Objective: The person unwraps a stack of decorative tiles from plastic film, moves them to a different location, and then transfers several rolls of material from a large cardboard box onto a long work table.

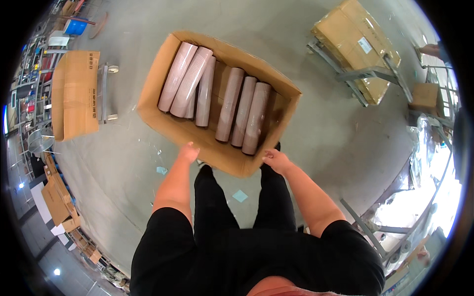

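Note:
In front of me stands a large open cardboard box (217, 154), turned at an angle. Several long brownish-pink rolls in shiny wrap lie inside it. A patterned roll (191, 81) is among the leaning group on the left, and another roll (256, 118) belongs to the row on the right. My left hand (188, 152) is closed on the near rim, left of the middle. Near the right-hand corner, my right hand (276, 161) has its fingers closed on the same rim. Neither hand touches a roll.
A cardboard box on a cart (76, 93) stands to the left. At the upper right, a wrapped carton (353, 44) rests on a metal-framed cart (368, 74). Pale blue scraps (240, 196) lie on the floor by my feet. Metal framing (365, 227) is at the lower right.

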`<state>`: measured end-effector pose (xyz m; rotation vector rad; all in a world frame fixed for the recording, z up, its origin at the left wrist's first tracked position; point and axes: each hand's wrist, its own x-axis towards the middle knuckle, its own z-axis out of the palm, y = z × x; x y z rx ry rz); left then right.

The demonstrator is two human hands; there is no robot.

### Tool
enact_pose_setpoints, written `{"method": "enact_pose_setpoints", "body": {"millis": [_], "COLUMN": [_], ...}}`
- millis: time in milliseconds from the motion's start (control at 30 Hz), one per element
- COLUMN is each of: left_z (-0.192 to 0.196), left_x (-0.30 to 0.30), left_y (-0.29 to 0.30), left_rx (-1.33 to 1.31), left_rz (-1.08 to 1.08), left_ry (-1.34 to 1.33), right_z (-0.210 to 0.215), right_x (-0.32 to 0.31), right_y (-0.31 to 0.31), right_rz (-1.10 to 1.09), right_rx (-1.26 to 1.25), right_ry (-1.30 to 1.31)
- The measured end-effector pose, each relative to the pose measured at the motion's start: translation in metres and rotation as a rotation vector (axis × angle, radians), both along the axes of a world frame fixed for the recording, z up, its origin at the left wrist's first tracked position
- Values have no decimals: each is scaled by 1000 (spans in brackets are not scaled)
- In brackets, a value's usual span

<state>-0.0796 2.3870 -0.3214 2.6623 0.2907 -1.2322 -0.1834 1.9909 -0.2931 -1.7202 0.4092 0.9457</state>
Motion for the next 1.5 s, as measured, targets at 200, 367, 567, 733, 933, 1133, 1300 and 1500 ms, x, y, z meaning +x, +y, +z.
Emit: {"method": "enact_pose_setpoints", "body": {"millis": [200,367,567,733,933,1133,1300,1500], "left_z": [-179,-338,-411,-344,-184,-48,71,209], "left_x": [83,151,162,155,178,182,129,75], "left_y": [29,55,35,26,3,-50,-83,-128], "left_rx": [93,-34,-96,-171,-970,-1242,-1342,-1418], "left_rz": [34,114,242,359,1045,1448,1426,1183], "left_ry": [85,52,-108,66,579,774,777,714], "right_z": [-168,-317,-405,-390,-208,-59,48,181], "right_x": [44,104,143,142,156,203,158,94], "right_y": [107,201,270,253,162,121,90,38], "right_rz": [-72,-332,-545,-431,-1090,-1357,-1357,-1163], "right_rx": [-39,-130,-584,-434,614,861,1146,1246], "right_ry": [147,126,179,277,640,679,649,582]}}
